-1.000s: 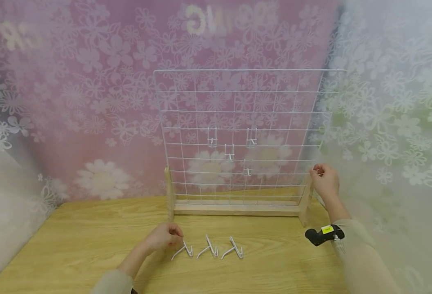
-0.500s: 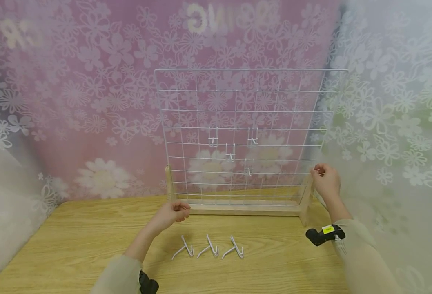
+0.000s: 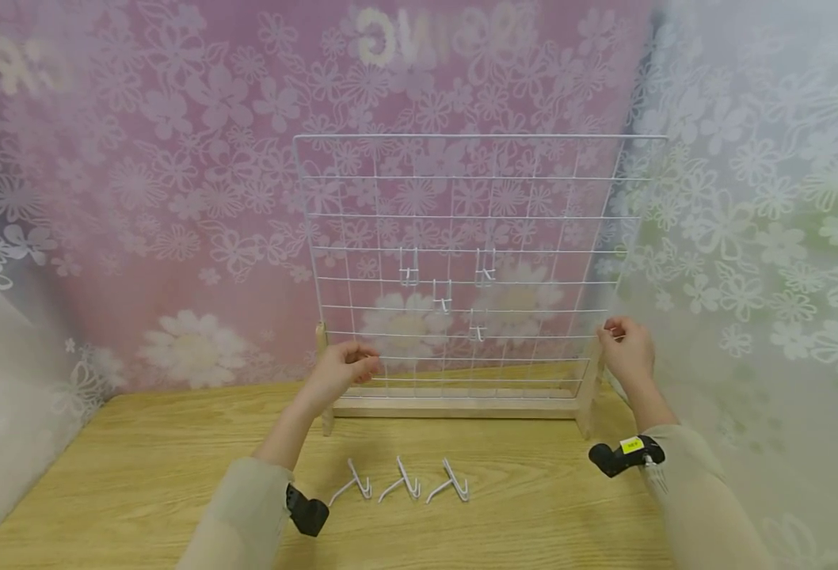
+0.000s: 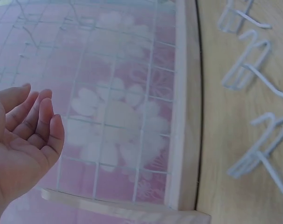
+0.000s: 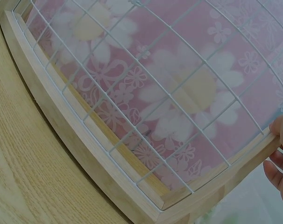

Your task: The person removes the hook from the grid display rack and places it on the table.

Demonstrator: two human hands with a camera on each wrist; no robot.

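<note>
A white wire grid [image 3: 481,137] stands upright in a wooden stand [image 3: 455,408]. Several white wire hooks [image 3: 443,305] hang around its middle. My left hand [image 3: 340,372] is raised in front of the grid's lower left part; in the left wrist view its palm shows bare, fingers loosely bent. At the right side my right hand [image 3: 629,348] grips the top of the stand's right post [image 5: 221,189], thumb in front and fingers behind. Three loose hooks lie in a row on the table: a left one [image 3: 352,481], a middle one [image 3: 401,480] and a right one [image 3: 450,481].
The stand rests on a wood-grain table [image 3: 198,475]. A flower-patterned pink curtain [image 3: 198,198] hangs behind the grid, and a pale one [image 3: 768,261] runs along the right side. Each forearm wears a black wrist camera, such as the left one [image 3: 308,513].
My left hand has risen from beside the left loose hook, up and forward to the front of the grid. The right hand keeps its hold on the post.
</note>
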